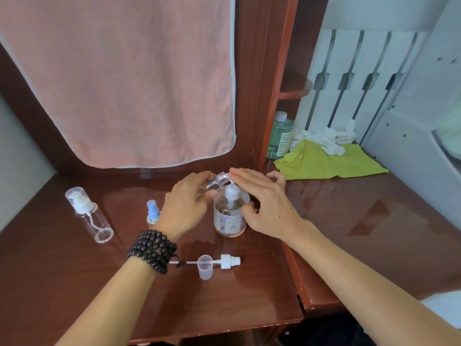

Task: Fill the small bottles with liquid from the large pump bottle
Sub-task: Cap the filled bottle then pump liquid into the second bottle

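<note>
1. The large pump bottle (230,216) stood upright near the middle of the dark wooden surface (374,208), its white pump head at the top and a patterned label on its front.
2. The left hand (185,206) gripped a small clear bottle (217,182), fingers and thumb curled round its body, and held it tilted with its open threaded neck right at the pump's spout.
3. The right hand (262,201) lay over the pump head with its fingers (243,174) stretched out flat on top; its thumb was bent beside the large bottle's shoulder and gripped nothing.
4. A dark beaded bracelet (152,250) was wound round the left wrist.
5. Near the person lay 1 detached white pump top (230,260) with its thin dip tube pointing left, and just beside it stood 1 small clear cap (205,267).
6. To the left, 1 small spray bottle with a blue nozzle (152,213) stood partly hidden behind the left hand.
7. Farther left, 1 clear pump bottle under a clear cap (88,214) stood apart from the rest.
8. A pink towel (124,78) hung over the wooden back panel at the far side.
9. At the far right, a yellow-green cloth (329,162) lay on the surface with crumpled white cloth (326,138) on it, beside a green-tinted bottle with a white cap (280,136).
</note>
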Demonstrator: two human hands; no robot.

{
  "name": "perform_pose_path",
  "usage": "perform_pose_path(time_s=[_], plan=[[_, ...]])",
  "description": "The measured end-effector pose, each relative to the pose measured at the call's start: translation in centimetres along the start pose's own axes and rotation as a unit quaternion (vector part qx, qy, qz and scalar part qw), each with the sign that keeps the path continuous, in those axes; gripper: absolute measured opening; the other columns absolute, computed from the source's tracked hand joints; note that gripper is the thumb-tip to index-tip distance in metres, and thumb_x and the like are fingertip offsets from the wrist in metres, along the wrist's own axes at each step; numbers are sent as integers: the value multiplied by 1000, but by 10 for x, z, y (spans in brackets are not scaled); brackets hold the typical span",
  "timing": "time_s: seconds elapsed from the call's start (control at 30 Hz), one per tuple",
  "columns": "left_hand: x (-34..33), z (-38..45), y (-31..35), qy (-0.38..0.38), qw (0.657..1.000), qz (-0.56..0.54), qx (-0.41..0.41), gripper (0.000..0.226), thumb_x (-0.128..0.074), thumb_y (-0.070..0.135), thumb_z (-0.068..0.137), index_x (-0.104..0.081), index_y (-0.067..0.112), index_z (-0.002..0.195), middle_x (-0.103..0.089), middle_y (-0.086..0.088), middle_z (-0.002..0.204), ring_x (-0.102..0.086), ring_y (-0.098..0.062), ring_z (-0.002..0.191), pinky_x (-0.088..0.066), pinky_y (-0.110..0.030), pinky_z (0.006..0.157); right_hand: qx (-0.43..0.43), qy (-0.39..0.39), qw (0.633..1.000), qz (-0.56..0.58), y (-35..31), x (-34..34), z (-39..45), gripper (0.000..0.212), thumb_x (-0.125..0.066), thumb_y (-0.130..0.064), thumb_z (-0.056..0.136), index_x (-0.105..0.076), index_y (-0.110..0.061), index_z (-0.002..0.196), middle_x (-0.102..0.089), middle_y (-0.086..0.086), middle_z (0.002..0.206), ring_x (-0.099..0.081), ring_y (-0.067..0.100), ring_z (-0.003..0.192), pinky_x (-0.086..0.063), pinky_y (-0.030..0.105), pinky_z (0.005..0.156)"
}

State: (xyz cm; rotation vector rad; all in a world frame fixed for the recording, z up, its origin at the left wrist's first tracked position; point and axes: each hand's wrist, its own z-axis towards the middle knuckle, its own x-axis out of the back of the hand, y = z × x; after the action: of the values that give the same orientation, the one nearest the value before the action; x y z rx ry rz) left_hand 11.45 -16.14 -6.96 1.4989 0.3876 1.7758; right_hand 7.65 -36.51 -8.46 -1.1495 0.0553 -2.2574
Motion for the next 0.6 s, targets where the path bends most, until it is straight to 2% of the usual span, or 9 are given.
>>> perform_pose_path(time_s=[0.17,0.3,0.43,0.6], plan=[[-9,-3,-6,-15,1000,14,20,36,-61,27,91,-55,32,125,-62,8,113,-56,-23,112,-43,-54,97,-24,0,1000,-2,1,-5,2,62,-38,-23,70,-76,-24,118,-69,-10,131,-60,5,124,-27,51,104],[-7,-5,-5,-5,1000,-7,9,35,-61,28,90,-53,35,124,-62,8,113,-57,-21,111,-44,-53,96,-16,-20,1000,0,1,-3,1,67,-38,-24,70,-69,-23,130,-62,-10,140,-52,7,135,-24,48,107],[-3,0,1,7,1000,-8,-1,38,-61,26,91,-54,28,128,-62,6,114,-56,-20,113,-44,-52,96,-2,-7,1000,5,2,-2,0,69,-46,-17,72,-62,-21,139,-55,-9,149,-45,4,141,-25,45,106],[-10,-3,-5,-8,1000,-2,15,38,-61,27,90,-54,29,128,-61,8,114,-56,-22,114,-43,-54,98,-32,3,999,11,4,-6,1,62,-38,-22,71,-75,-25,121,-67,-10,133,-59,4,127,-28,51,105]])
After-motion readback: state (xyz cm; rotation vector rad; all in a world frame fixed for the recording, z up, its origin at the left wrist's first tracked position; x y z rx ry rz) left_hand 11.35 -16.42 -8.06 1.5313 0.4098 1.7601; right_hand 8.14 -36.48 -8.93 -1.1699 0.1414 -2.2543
